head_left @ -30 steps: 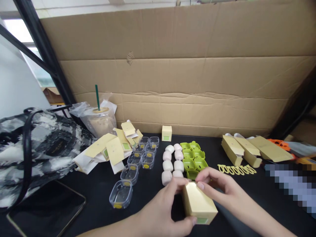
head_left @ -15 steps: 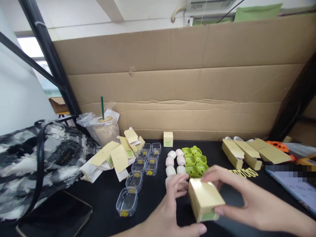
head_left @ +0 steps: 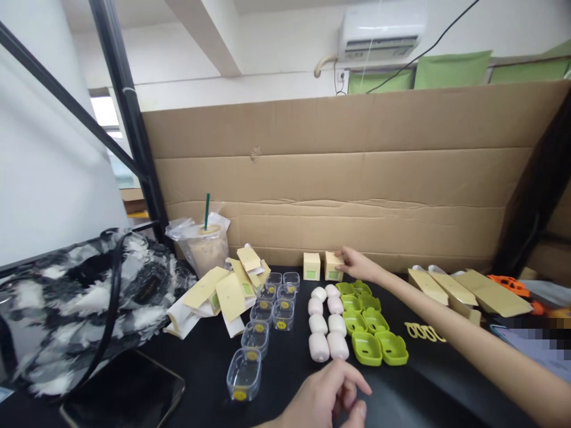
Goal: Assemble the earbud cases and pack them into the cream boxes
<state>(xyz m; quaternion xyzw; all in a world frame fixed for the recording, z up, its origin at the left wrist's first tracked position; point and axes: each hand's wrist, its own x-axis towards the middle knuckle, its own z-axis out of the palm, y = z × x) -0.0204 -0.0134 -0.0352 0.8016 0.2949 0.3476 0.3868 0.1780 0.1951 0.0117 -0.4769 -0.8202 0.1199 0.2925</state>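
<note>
Two small yellow boxes (head_left: 311, 266) (head_left: 332, 266) standing side by side at desk (head_left: 450, 392) rear edge, against cardboard wall (head_left: 357, 196). Right hand (head_left: 357, 264) reaching across, fingers resting on right-hand box, not visibly clamping it. Left hand (head_left: 328, 395) hovering near front edge, loosely curled, holding nothing. Bare black strip lying open between left hand and pink pieces (head_left: 327, 321), green trays (head_left: 372, 324).

Right hand (head_left: 357, 264) stretched far forward; left hand (head_left: 323, 395) low, fingers loosely curled.
</note>
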